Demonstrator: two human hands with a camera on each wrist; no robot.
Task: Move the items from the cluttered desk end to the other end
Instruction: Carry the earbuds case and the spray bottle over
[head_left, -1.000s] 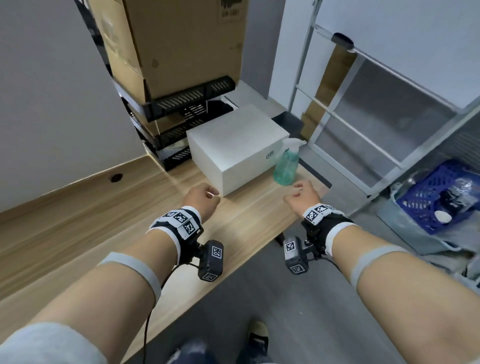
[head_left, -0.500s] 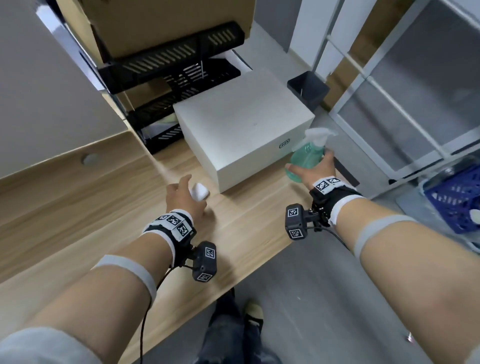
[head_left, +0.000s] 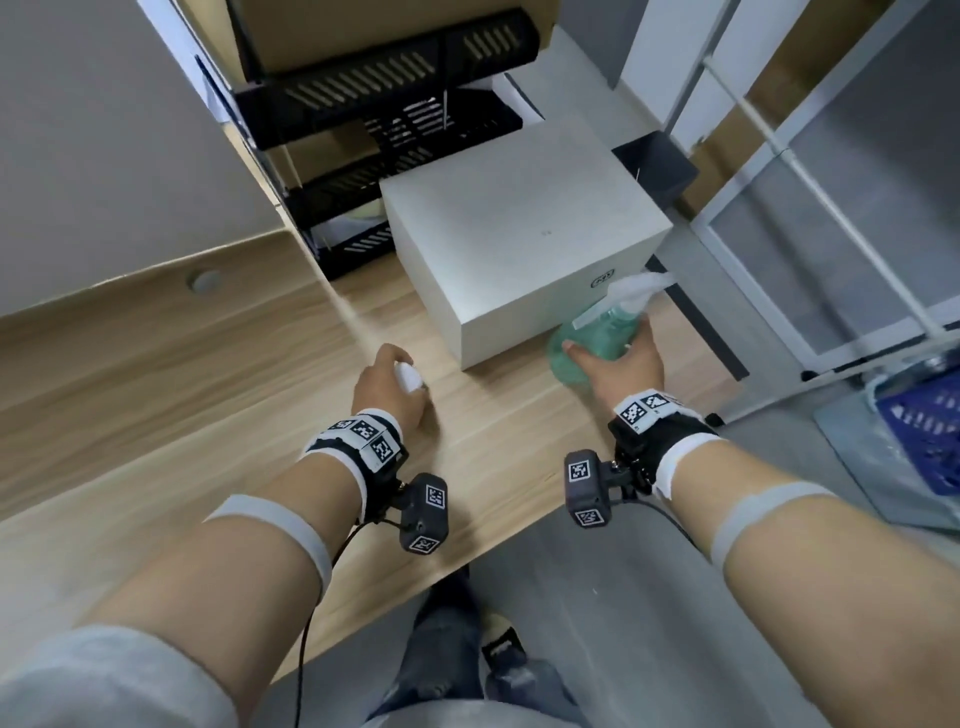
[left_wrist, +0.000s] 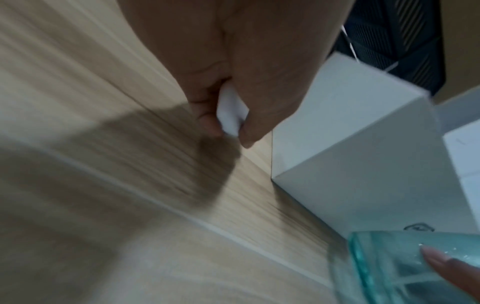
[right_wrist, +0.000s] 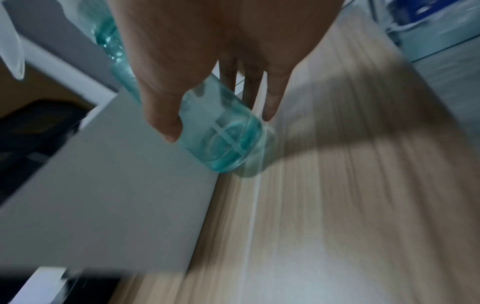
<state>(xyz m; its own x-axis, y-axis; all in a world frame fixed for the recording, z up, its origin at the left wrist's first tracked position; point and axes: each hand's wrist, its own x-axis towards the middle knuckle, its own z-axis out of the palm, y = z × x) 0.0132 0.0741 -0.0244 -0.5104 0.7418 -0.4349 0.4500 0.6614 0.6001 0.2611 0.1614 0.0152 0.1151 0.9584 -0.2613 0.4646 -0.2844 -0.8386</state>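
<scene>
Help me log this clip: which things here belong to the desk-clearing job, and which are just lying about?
In the job:
- spray bottle, gripped by right hand
- small white object, held by left hand
- white box
- black trays

Lying about:
- blue crate
- black bin

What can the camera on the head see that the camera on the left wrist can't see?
Only the head view shows the whole scene: both arms, the spray bottle's white trigger top, the black trays and the blue crate on the floor.

Only the left wrist view shows, from below, the left hand pinching the small white object.

Both show the white box, the green spray bottle that the right hand grips, and the wooden desk.
</scene>
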